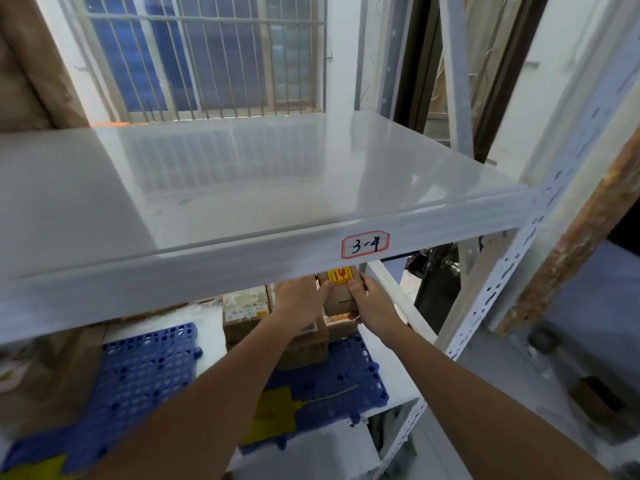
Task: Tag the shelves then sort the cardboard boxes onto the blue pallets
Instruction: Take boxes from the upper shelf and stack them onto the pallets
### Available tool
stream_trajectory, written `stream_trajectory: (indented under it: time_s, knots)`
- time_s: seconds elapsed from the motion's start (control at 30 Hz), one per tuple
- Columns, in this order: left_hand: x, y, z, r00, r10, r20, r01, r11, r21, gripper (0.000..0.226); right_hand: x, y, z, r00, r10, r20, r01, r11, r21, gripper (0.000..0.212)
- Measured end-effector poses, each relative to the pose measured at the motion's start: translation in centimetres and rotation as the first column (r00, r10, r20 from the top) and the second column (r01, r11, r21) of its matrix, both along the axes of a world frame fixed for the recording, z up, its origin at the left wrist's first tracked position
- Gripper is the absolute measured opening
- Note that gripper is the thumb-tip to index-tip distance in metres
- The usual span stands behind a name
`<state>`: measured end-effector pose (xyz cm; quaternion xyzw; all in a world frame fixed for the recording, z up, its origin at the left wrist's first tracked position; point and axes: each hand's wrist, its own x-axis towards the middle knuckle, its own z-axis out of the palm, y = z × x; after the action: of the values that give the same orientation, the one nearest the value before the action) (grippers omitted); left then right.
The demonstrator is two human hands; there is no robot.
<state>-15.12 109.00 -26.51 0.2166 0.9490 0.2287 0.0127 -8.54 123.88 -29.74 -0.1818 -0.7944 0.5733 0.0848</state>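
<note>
White metal shelf [214, 188], tag "3-4" [365, 244] on front edge; lower shelf [388, 372] bears blue pallets [145, 379], cardboard boxes [247, 315].

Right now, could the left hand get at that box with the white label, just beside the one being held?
Probably yes: the labelled box sits right beside the left hand, nothing between, though it grips the small box.

Both bare forearms reach forward and away, converging toward the far middle. The left hand [302, 303] lies palm-down, thumb angled right and pressing. The right hand [369, 299] mirrors it just beside, thumb pointing left, fingers wrapping out of sight. The two thumbs are near, not touching.
</note>
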Motion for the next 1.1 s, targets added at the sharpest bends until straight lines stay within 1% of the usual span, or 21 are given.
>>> stream_trajectory:
  time_s: [0.07,0.1,0.2,0.27,0.3,0.37,0.4,0.47,0.67,0.8,0.93,1.0,1.1]
  knots:
    - [-0.5,0.1,0.0,1.0,-0.012,0.001,0.012,0.998,-0.068,0.044,-0.8,0.4,-0.4,1.0,0.001,0.0,-0.001,0.999,0.032,0.044]
    - [-0.8,0.2,-0.1,1.0,-0.024,0.01,0.025,0.997,-0.068,0.045,-1.2,0.6,-0.5,1.0,0.005,-0.008,-0.005,0.999,0.046,0.044]
    - [-1.1,0.6,0.4,0.992,-0.098,0.076,0.094,0.995,0.045,0.039,-2.2,1.3,-0.5,0.999,0.032,-0.013,-0.031,0.999,0.039,0.038]
    - [-1.1,1.0,0.9,0.977,-0.15,0.153,0.142,0.988,0.065,0.035,-2.8,2.0,-0.6,0.998,0.052,0.022,-0.052,0.998,0.025,0.032]
    - [-1.2,1.2,1.0,0.964,-0.171,0.204,0.162,0.985,0.059,0.037,-3.0,2.3,-0.7,0.997,0.063,0.041,-0.064,0.998,0.025,0.03]
    - [-1.6,1.7,0.7,0.948,-0.173,0.268,0.188,0.982,-0.033,0.044,-3.2,2.7,-1.1,0.995,0.074,0.069,-0.077,0.996,0.037,0.031]
    - [-1.8,2.0,0.5,0.95,-0.161,0.268,0.194,0.976,-0.102,0.046,-3.4,2.9,-1.4,0.993,0.081,0.082,-0.085,0.995,0.05,0.034]
    - [-2.1,2.3,-0.1,0.959,-0.137,0.247,0.185,0.965,-0.184,0.05,-3.6,3.2,-2.1,0.989,0.106,0.099,-0.116,0.989,0.096,0.039]
    - [-2.9,2.8,-1.5,0.964,-0.079,0.254,0.161,0.934,-0.319,0.05,-3.8,3.2,-4.0,0.981,0.151,0.121,-0.174,0.964,0.202,0.043]
    - [-2.8,3.2,-2.0,0.974,-0.079,0.211,0.155,0.914,-0.374,0.042,-4.2,3.2,-5.1,0.977,0.143,0.156,-0.183,0.941,0.283,0.046]
    - [-2.6,3.5,-2.6,0.981,-0.068,0.179,0.137,0.903,-0.407,0.039,-4.6,3.2,-5.7,0.964,0.161,0.214,-0.214,0.942,0.257,0.055]
    - [-2.7,3.5,-2.9,0.982,-0.064,0.176,0.132,0.904,-0.407,0.04,-4.7,3.1,-6.0,0.958,0.172,0.229,-0.226,0.944,0.239,0.054]
    - [-2.7,3.5,-3.0,0.981,-0.063,0.186,0.136,0.899,-0.415,0.042,-4.7,2.8,-5.9,0.959,0.169,0.23,-0.222,0.948,0.229,0.046]
